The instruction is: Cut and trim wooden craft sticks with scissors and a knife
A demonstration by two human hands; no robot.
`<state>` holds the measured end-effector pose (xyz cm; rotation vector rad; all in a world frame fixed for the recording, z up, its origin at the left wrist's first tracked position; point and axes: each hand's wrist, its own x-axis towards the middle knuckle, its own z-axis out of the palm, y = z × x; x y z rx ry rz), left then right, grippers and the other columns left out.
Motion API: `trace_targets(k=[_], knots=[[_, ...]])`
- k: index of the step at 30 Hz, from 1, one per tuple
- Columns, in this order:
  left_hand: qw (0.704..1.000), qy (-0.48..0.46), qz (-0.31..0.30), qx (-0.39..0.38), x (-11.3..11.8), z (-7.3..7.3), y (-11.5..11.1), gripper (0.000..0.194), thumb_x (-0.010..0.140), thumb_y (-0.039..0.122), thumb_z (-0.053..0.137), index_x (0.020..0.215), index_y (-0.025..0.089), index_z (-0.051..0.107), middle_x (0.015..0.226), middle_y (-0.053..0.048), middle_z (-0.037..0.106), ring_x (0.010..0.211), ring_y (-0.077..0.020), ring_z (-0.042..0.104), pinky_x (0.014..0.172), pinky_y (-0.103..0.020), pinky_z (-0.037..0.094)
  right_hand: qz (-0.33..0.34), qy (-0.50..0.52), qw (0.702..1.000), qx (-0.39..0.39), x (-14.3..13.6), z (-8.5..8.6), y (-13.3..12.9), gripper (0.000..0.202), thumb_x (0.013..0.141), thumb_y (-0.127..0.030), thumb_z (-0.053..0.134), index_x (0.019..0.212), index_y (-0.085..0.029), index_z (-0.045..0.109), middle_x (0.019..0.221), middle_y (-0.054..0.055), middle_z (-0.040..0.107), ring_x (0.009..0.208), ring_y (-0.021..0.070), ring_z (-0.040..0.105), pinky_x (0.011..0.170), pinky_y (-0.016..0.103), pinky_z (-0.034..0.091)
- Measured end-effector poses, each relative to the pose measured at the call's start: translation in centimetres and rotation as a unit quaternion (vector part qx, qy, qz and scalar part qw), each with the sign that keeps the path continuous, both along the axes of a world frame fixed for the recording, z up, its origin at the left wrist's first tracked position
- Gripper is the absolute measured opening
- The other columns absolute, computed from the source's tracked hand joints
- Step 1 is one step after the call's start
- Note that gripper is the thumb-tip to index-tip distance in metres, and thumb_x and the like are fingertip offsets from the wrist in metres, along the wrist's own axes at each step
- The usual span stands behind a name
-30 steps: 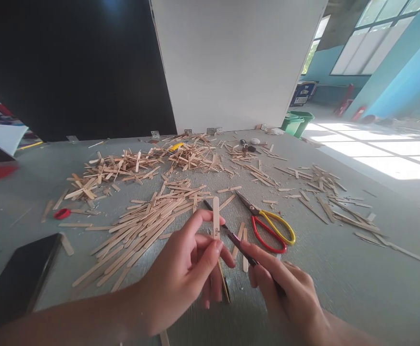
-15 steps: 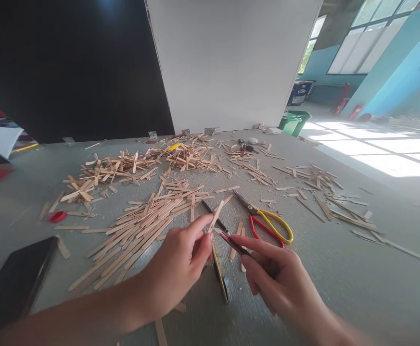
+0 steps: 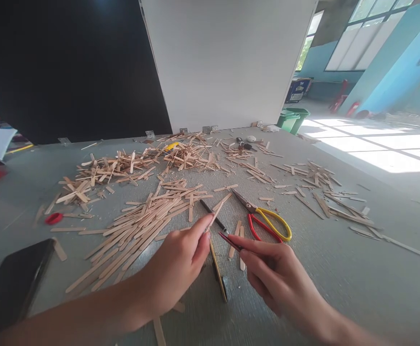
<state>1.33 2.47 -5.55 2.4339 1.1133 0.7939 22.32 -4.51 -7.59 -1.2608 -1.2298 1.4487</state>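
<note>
My left hand (image 3: 175,269) is closed, pinching a short wooden craft stick (image 3: 220,209) between thumb and forefinger, its free end pointing up and away. In my right hand (image 3: 282,274) is a slim dark-red craft knife (image 3: 227,238), its tip a little to the right of the left fingertips and apart from the stick. The blade is too small to make out clearly. Beneath the hands lie a black pen-like tool (image 3: 211,215) and a narrow yellowish strip with a dark side (image 3: 218,271). Scissors with red and yellow handles (image 3: 267,218) rest just beyond my right hand.
Many craft sticks (image 3: 141,226) lie left of centre, with heaped piles (image 3: 191,156) behind and broken pieces (image 3: 347,211) at right. A black phone-like slab (image 3: 18,278) and a red ring (image 3: 54,218) are on the left. A grey-white panel (image 3: 224,62) stands behind.
The knife tip has drawn away from the craft stick, slightly right and down. My left hand has turned the stick a little, so it shows more edge-on. The view has shifted slightly.
</note>
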Motion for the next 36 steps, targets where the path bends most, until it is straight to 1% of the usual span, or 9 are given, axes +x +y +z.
trace_targets(k=[5, 8, 13, 16, 21, 26, 32, 34, 36], knots=[[1.0, 0.008, 0.001, -0.006, -0.2, -0.5, 0.2, 0.04, 0.103, 0.02, 0.046, 0.135, 0.009, 0.066, 0.056, 0.01, 0.044, 0.043, -0.0094, 0.035, 0.044, -0.023, 0.027, -0.004, 0.009, 1.0, -0.006, 0.0, 0.2, 0.0, 0.056, 0.103, -0.053, 0.058, 0.14, -0.012, 0.067, 0.051, -0.009, 0.04, 0.039, 0.0058, 0.029, 0.035, 0.018, 0.019], [1.0, 0.005, -0.002, -0.007, -0.3, -0.7, 0.2, 0.04, 0.103, 0.02, 0.046, 0.136, 0.01, 0.065, 0.057, 0.01, 0.044, 0.044, -0.0093, 0.035, 0.045, -0.022, 0.029, -0.005, 0.001, 1.0, -0.006, 0.0, 0.2, 0.0, 0.056, 0.103, -0.051, 0.057, 0.142, -0.011, 0.065, 0.051, -0.01, 0.039, 0.04, 0.006, 0.028, 0.036, 0.019, 0.018], [1.0, 0.009, -0.005, 0.002, -0.1, -0.7, 0.2, 0.04, 0.102, 0.018, 0.045, 0.134, 0.008, 0.066, 0.057, 0.009, 0.046, 0.044, -0.0094, 0.036, 0.044, -0.022, 0.029, -0.005, -0.006, 1.0, -0.008, 0.1, 0.2, 0.1, 0.061, 0.104, -0.052, 0.057, 0.146, -0.009, 0.062, 0.051, -0.01, 0.039, 0.042, 0.0069, 0.03, 0.037, 0.019, 0.02], [1.0, 0.01, -0.006, 0.004, -0.1, -0.6, 0.2, 0.04, 0.101, 0.019, 0.044, 0.133, 0.008, 0.067, 0.057, 0.009, 0.045, 0.044, -0.0097, 0.035, 0.044, -0.022, 0.028, -0.003, -0.006, 1.0, -0.011, 0.1, 0.3, 0.1, 0.063, 0.103, -0.053, 0.057, 0.146, -0.007, 0.061, 0.049, -0.01, 0.038, 0.04, 0.0067, 0.029, 0.036, 0.02, 0.019], [1.0, 0.021, -0.002, -0.022, -0.2, -0.9, 0.1, 0.041, 0.103, 0.02, 0.044, 0.137, 0.013, 0.065, 0.059, 0.007, 0.049, 0.047, -0.0105, 0.038, 0.045, -0.023, 0.03, -0.008, 0.006, 1.0, -0.024, 0.1, 0.8, 0.3, 0.066, 0.1, -0.056, 0.06, 0.142, -0.005, 0.064, 0.048, -0.011, 0.038, 0.037, 0.0056, 0.027, 0.034, 0.02, 0.017], [0.998, 0.046, -0.005, -0.035, -0.5, -1.1, 0.3, 0.042, 0.105, 0.021, 0.044, 0.143, 0.017, 0.062, 0.064, 0.006, 0.053, 0.049, -0.0106, 0.04, 0.049, -0.023, 0.032, -0.016, 0.029, 0.998, -0.058, 0.1, 1.3, 0.6, 0.07, 0.093, -0.06, 0.063, 0.139, -0.007, 0.068, 0.048, -0.01, 0.041, 0.034, 0.006, 0.029, 0.032, 0.02, 0.02], [0.995, 0.073, -0.04, -0.047, -1.0, -0.7, 0.6, 0.053, 0.102, 0.015, 0.04, 0.153, 0.019, 0.055, 0.068, 0.003, 0.055, 0.055, -0.0129, 0.045, 0.052, -0.024, 0.036, -0.025, 0.036, 0.994, -0.103, 0.7, 1.6, 0.7, 0.062, 0.091, -0.052, 0.064, 0.137, -0.011, 0.069, 0.05, -0.01, 0.044, 0.033, 0.0054, 0.03, 0.033, 0.019, 0.023], [0.994, 0.083, -0.046, -0.053, -1.1, -0.8, 0.7, 0.055, 0.1, 0.013, 0.04, 0.153, 0.02, 0.055, 0.069, 0.002, 0.057, 0.056, -0.014, 0.047, 0.053, -0.024, 0.038, -0.029, 0.048, 0.991, -0.119, 0.9, 1.6, 0.8, 0.061, 0.09, -0.051, 0.066, 0.136, -0.011, 0.069, 0.051, -0.011, 0.041, 0.035, 0.0053, 0.027, 0.034, 0.019, 0.022], [0.993, 0.084, -0.052, -0.063, -1.2, -1.0, 0.7, 0.057, 0.1, 0.012, 0.04, 0.154, 0.022, 0.054, 0.07, 0.002, 0.058, 0.059, -0.0154, 0.051, 0.055, -0.025, 0.041, -0.04, 0.053, 0.989, -0.132, 0.8, 1.4, 0.8, 0.062, 0.088, -0.052, 0.067, 0.135, -0.011, 0.07, 0.051, -0.013, 0.035, 0.038, 0.0058, 0.022, 0.035, 0.019, 0.02]])
